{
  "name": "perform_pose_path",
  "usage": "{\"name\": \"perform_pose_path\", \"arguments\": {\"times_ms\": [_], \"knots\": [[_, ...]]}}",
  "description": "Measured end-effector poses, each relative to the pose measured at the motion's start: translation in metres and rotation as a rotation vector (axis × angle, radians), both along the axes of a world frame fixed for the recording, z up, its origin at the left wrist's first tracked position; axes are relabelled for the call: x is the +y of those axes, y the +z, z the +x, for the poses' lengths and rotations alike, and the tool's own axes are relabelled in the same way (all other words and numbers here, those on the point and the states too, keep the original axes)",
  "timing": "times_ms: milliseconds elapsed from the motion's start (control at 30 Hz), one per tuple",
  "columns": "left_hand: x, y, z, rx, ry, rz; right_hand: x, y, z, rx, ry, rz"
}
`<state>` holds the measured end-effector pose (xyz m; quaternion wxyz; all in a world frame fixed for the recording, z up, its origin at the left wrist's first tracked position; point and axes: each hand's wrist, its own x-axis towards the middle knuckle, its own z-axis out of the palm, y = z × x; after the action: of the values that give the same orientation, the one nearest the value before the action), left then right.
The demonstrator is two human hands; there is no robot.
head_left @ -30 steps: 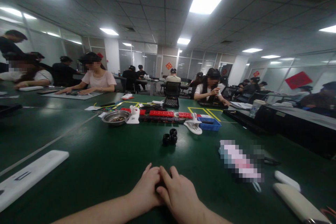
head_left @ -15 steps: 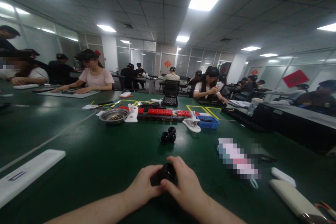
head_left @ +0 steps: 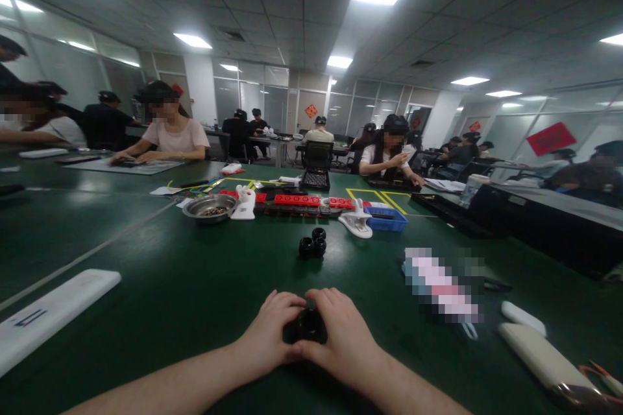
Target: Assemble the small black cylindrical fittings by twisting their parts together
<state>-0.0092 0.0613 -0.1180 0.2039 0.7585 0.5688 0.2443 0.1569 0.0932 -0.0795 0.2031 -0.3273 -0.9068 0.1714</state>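
Black rounded pieces (head_left: 309, 324) sit between my two hands, low in the middle of the view; how many there are is partly hidden. My left hand (head_left: 270, 331) curves round their left side with its fingers bent. From the right, my right hand (head_left: 338, 331) wraps its thumb and fingers round the same pieces. The fingertips of both hands meet or nearly meet at the far side. Beyond my hands, three black ring-like pieces (head_left: 318, 246) stand grouped on the green table (head_left: 204, 298).
Farther back are a metal bowl (head_left: 210, 207), white clamps (head_left: 357, 220), red blocks (head_left: 296, 200) and a blue basket (head_left: 387, 220). A white strip (head_left: 58, 314) lies left; a blurred pink item (head_left: 440, 285) and a beige case (head_left: 545, 356) lie right. People sit at the tables beyond.
My left hand's fingers have spread farther round the far side of the black pieces. The view has tilted down slightly. A person across the table on the left has moved their hands.
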Motion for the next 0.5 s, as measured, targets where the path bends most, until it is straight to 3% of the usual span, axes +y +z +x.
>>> {"name": "perform_pose_path", "arguments": {"times_ms": [200, 400, 500], "knots": [[0.0025, -0.006, -0.0026, 0.007, 0.009, -0.007, 0.0011, 0.0032, 0.0041, 0.044, 0.187, -0.038], [0.0025, -0.0069, -0.0036, 0.013, -0.015, -0.011, 0.0022, -0.002, 0.0008, 0.072, 0.031, -0.018], [0.0017, -0.0048, -0.0031, 0.001, -0.019, -0.024, 0.0035, -0.0044, 0.0021, 0.102, 0.081, -0.057]]}}
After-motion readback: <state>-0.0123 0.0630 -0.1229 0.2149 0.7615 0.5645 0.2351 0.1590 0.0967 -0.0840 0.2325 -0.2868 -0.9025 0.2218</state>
